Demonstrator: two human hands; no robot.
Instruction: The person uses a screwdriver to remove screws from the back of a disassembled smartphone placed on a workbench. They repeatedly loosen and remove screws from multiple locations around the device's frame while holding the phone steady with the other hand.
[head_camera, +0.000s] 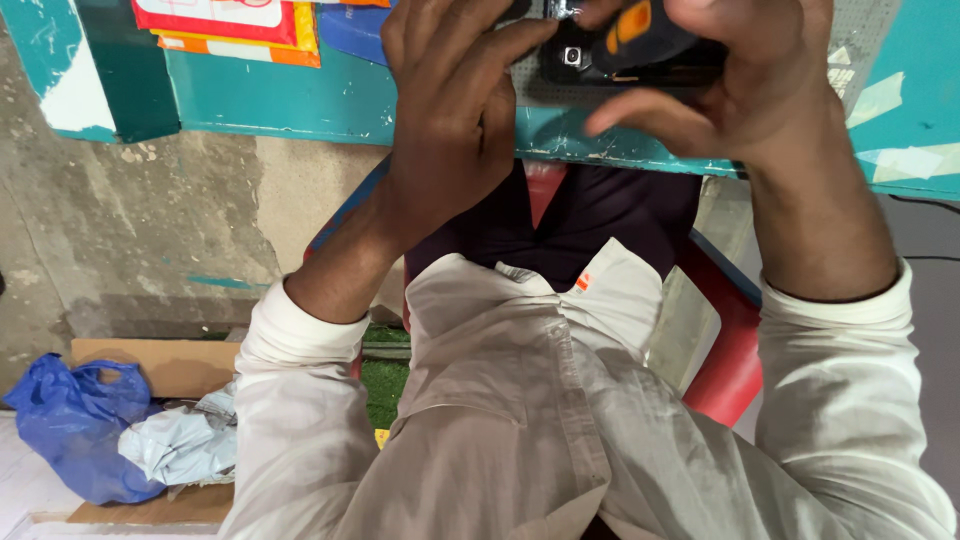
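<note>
A black phone (640, 68) lies on the teal work table (300, 100) at the top of the view, its small camera lens facing up. My left hand (455, 110) rests on the table edge with its fingertips against the phone's left end. My right hand (740, 80) curls over the phone's right side and grips a black and orange tool (632, 28) pressed down on the phone. The tool's tip is hidden by my fingers.
Red, orange and yellow printed cards (230, 25) lie on the table at the upper left. Below the table are a red chair (730, 350), a blue plastic bag (75, 425), crumpled grey wrapping (185, 440) and cardboard (160, 365) on the concrete floor.
</note>
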